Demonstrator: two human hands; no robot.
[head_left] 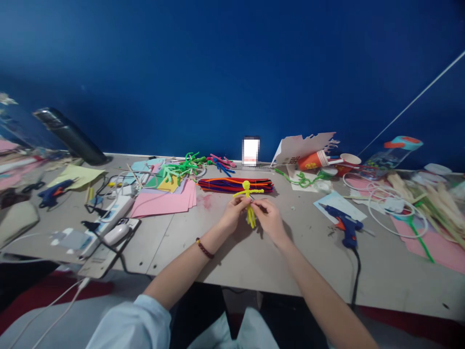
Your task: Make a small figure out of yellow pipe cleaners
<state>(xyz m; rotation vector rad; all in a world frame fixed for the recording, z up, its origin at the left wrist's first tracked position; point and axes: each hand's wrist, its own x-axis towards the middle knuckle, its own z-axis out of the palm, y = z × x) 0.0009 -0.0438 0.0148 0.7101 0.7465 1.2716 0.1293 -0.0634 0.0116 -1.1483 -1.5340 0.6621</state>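
A yellow pipe-cleaner figure point(246, 186) is held upright above the table, its arms spread to both sides and its legs hanging down. My left hand point(234, 213) pinches its middle from the left. From the right, my right hand point(268, 217) has its fingers closed at the figure's waist. The fingertips of both hands nearly meet there and hide part of the body. Just behind the figure lies a bundle of red, orange and purple pipe cleaners point(218, 185).
Right of my hands lies a blue glue gun point(345, 225) with its cable over the table edge. Pink paper point(163, 201), green pipe cleaners point(181, 169) and a power strip point(109, 225) are on the left. Paper cups point(312, 160) lie at the back right, before a blue wall point(218, 72).
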